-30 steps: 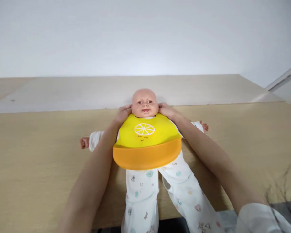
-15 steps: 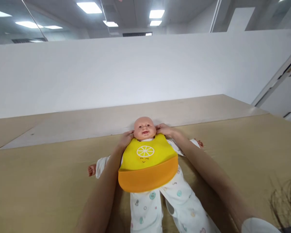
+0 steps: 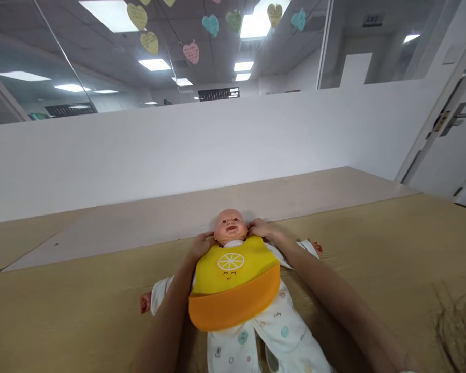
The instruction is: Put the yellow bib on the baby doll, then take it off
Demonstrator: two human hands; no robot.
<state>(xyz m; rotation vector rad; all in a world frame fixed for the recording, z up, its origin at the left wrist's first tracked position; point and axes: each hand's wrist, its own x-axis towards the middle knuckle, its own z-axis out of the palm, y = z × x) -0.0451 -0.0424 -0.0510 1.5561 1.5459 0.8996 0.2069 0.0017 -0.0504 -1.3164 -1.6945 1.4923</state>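
A baby doll (image 3: 230, 227) in white printed clothes (image 3: 287, 326) lies on its back, arms spread. Over its chest is a yellow bib (image 3: 209, 274) with a white citrus slice and an orange catch pocket (image 3: 235, 306). My left hand (image 3: 202, 245) is at the bib's upper left edge beside the doll's neck, fingers closed on it. On the other side, my right hand (image 3: 259, 228) closes its fingers at the bib's neck edge, close under the doll's head. The fingertips of both hands are partly hidden behind the neck, as are the bib's ends.
The doll lies on a wood-coloured tabletop (image 3: 81, 311), with a paler strip (image 3: 147, 223) behind its head. Beyond rises a white wall (image 3: 178, 150) with glass above, bearing heart-shaped notes (image 3: 191, 52). A door (image 3: 460, 150) is at the right. Strands of hair (image 3: 460, 321) hang at the lower right.
My view has tilted up, so the doll and table sit lower in the picture and the heart notes show. Both hands stay beside the doll's neck.
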